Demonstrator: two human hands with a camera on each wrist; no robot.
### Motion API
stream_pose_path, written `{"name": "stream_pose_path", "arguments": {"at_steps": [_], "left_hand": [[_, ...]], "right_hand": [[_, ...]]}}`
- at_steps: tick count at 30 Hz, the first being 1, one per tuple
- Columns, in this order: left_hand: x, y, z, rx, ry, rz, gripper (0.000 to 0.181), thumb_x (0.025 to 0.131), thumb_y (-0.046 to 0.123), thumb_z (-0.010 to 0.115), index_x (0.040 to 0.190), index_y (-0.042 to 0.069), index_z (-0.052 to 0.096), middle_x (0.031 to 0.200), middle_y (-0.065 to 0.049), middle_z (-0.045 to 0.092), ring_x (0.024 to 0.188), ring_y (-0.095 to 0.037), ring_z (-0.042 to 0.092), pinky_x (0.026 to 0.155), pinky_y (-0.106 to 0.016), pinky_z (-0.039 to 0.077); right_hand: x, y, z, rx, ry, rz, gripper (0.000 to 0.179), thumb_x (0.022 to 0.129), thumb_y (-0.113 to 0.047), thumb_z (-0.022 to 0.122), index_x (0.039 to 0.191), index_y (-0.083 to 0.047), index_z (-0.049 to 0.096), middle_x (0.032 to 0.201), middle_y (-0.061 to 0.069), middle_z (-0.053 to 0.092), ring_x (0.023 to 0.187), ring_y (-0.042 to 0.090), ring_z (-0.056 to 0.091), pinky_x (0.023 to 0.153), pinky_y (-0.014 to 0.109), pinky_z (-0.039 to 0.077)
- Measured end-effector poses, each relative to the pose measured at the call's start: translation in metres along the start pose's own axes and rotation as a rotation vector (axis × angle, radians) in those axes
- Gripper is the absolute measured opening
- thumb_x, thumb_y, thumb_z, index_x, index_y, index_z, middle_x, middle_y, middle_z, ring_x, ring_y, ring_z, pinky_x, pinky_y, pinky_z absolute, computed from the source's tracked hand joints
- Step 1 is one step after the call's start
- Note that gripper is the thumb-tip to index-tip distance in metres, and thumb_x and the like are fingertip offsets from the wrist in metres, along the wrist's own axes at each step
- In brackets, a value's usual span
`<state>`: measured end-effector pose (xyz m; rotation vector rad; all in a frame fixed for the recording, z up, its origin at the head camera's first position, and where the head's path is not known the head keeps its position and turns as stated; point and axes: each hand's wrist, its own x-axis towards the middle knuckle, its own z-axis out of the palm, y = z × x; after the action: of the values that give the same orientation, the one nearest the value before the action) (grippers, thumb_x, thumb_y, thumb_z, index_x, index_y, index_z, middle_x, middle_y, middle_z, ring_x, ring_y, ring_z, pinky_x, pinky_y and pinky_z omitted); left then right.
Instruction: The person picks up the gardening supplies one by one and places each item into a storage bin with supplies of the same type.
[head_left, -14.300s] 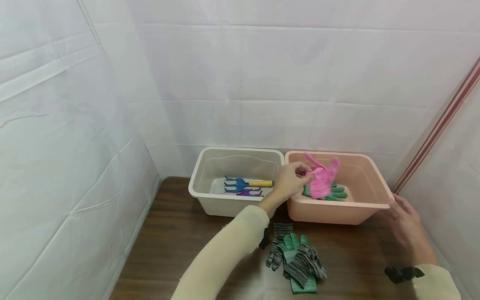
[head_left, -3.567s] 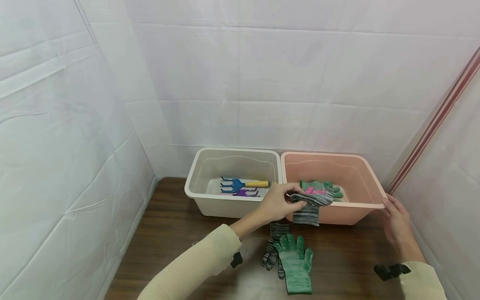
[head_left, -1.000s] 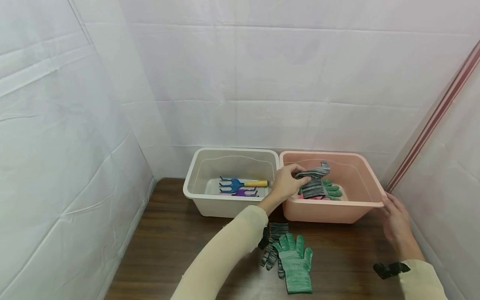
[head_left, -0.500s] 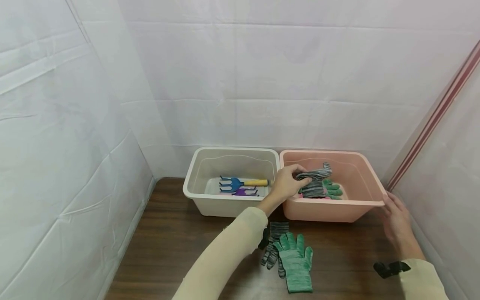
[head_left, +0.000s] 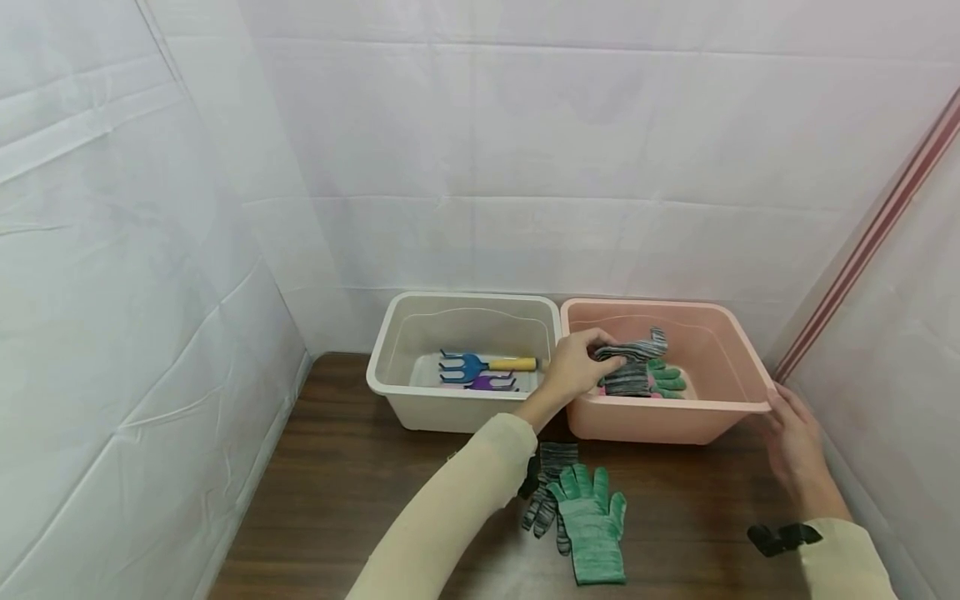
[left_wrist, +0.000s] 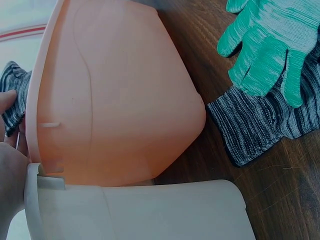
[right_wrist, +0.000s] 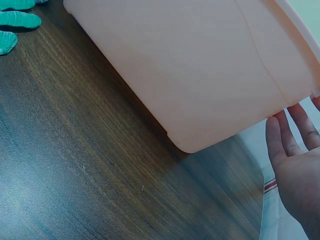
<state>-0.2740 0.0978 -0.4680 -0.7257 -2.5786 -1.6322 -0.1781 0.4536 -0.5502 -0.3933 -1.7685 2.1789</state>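
Note:
My left hand (head_left: pixel 573 367) pinches a black-and-grey striped knit glove (head_left: pixel 637 354) between thumb and fingers, over the left part of the pink bin (head_left: pixel 720 407). Beneath that glove, a green glove (head_left: pixel 667 379) and a bit of pink glove show in the bin. My right hand (head_left: pixel 797 446) holds the bin's right front corner by the rim; the right wrist view has its fingers (right_wrist: pixel 278 135) against the end wall. On the table, a green glove (head_left: pixel 592 525) lies partly over another striped glove (head_left: pixel 557 458), which also appears in the left wrist view.
A white bin (head_left: pixel 465 410) stands against the pink bin's left side. Inside it lie a blue hand fork with a yellow handle (head_left: pixel 513 364) and a purple fork (head_left: pixel 491 382). White sheeting (head_left: pixel 480 167) rises behind and at both sides of the brown table (head_left: pixel 330 483).
Since a few seconds ago, my left hand has carried the striped glove from the pink bin's front edge to inside its rim. Over the last second, the hands barely move.

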Motion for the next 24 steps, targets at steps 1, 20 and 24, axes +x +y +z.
{"name": "stream_pose_path", "arguments": {"at_steps": [1,20,24], "left_hand": [[-0.0001,0.0003,-0.0002,0.003,-0.002,0.0,0.02,0.096,0.03,0.082,0.113,0.021,0.076,0.1,0.015,0.071,0.084,-0.001,0.062,0.072,-0.02,0.051],[-0.0012,-0.0002,0.0002,-0.002,-0.005,0.013,0.02,0.096,0.031,0.082,0.112,0.021,0.077,0.098,0.015,0.071,0.084,-0.001,0.063,0.072,-0.021,0.052],[-0.001,0.0004,0.0004,-0.003,-0.016,0.023,0.021,0.096,0.031,0.082,0.114,0.021,0.077,0.1,0.013,0.071,0.084,-0.004,0.063,0.071,-0.021,0.052]], "right_hand": [[-0.0004,-0.0003,0.0002,-0.005,0.0,0.001,0.057,0.109,-0.031,0.062,0.16,-0.012,0.046,0.139,-0.004,0.06,0.121,0.008,0.061,0.089,0.017,0.055],[-0.0025,-0.001,0.0007,-0.037,-0.022,0.003,0.057,0.11,-0.034,0.061,0.161,-0.015,0.045,0.147,-0.002,0.057,0.126,0.008,0.058,0.089,0.016,0.054],[-0.0029,-0.0012,0.0001,-0.032,-0.03,-0.004,0.057,0.11,-0.034,0.061,0.161,-0.014,0.045,0.145,-0.002,0.057,0.125,0.007,0.059,0.089,0.016,0.054]]}}
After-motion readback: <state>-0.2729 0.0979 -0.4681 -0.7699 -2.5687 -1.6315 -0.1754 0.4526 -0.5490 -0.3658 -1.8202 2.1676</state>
